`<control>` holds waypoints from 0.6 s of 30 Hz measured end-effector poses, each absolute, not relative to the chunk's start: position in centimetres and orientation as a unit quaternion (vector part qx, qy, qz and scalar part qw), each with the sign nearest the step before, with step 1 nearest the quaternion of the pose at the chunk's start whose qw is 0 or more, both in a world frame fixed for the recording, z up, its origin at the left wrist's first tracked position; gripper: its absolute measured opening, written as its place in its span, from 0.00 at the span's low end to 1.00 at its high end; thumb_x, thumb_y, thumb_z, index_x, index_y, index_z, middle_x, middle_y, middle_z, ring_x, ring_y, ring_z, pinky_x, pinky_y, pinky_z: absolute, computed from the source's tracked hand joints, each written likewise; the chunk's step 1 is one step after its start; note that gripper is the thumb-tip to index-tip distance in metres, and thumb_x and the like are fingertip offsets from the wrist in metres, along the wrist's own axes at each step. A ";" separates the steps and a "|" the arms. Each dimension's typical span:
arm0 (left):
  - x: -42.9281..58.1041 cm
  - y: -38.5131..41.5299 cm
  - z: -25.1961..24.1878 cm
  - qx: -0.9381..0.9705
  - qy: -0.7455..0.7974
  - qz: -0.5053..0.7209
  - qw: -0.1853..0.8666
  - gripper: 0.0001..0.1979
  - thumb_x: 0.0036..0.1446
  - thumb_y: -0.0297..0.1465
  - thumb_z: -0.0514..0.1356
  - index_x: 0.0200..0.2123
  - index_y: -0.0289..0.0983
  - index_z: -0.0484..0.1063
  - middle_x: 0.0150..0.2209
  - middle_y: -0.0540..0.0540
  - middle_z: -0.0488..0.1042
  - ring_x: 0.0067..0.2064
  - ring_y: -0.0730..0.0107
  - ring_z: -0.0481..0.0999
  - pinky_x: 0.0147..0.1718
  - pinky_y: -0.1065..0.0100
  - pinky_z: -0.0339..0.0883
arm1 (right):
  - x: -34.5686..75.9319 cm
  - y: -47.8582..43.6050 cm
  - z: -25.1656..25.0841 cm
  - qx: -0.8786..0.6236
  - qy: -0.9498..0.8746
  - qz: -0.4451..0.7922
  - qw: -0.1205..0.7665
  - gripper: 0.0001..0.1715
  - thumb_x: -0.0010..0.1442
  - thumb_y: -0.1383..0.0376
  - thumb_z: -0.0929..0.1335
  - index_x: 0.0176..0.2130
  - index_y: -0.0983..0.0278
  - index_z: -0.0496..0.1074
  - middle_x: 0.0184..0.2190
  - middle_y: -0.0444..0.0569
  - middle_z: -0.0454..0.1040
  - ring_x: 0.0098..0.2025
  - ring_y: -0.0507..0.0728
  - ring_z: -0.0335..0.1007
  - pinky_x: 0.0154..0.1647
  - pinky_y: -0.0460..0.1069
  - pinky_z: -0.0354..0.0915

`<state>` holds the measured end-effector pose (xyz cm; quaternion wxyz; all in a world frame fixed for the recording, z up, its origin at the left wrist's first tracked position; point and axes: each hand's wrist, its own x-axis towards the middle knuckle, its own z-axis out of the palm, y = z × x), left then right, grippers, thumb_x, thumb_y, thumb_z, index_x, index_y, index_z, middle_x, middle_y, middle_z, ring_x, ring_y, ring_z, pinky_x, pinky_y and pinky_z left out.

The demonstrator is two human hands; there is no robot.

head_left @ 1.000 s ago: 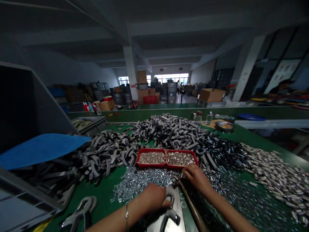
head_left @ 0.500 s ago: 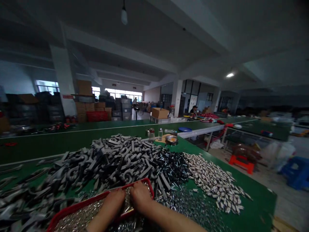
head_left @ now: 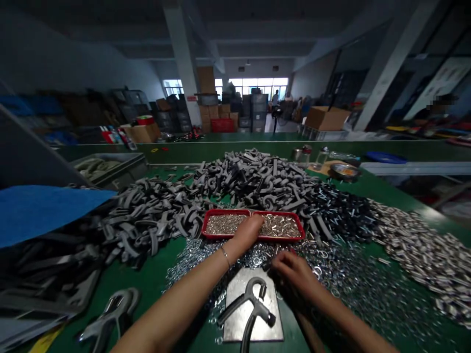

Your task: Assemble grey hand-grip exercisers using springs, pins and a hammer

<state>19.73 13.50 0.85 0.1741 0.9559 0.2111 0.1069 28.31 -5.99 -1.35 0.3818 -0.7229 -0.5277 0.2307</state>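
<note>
Left hand point(head_left: 247, 231) and right hand point(head_left: 289, 272) well separated, not touching. Left hand lies over the near rim of a red two-bay tray point(head_left: 225, 211), at the divider, its fingers bunched toward the small silver parts point(head_left: 278, 227) filling both bays; hard to tell whether it holds any. Thin bangle point(head_left: 224, 256) on the left wrist. Right hand sits low over a spread of bright washers point(head_left: 195, 257), just beside a flat steel plate point(head_left: 253, 329), fingers curled together; a small dark bit shows at the fingertips, too small to identify, grip unclear. On the plate lies a grey hook-shaped fitting point(head_left: 250, 305). A similar fitting point(head_left: 110, 314) lies on the green bench point(head_left: 147, 279) to the left of the plate. Behind the tray, a large heap of grey curved parts point(head_left: 253, 179). To its right, black bolts point(head_left: 342, 215), then a spread of silver cylinders point(head_left: 415, 250). Blue sheet point(head_left: 44, 215) at far left, lying over dark parts. Metal bowl point(head_left: 344, 171) and glass jars point(head_left: 322, 156) at the far bench corner.
</note>
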 end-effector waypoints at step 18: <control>2.2 6.7 -2.6 0.774 0.342 0.233 0.478 0.09 0.61 0.34 0.58 0.30 0.37 0.71 0.32 0.47 0.73 0.37 0.63 0.73 0.38 0.66 0.64 | 23.9 -7.8 -4.2 -0.737 -0.569 0.168 0.323 0.12 0.69 0.62 0.62 0.35 0.61 0.71 0.36 0.50 0.73 0.42 0.61 0.69 0.46 0.54 0.63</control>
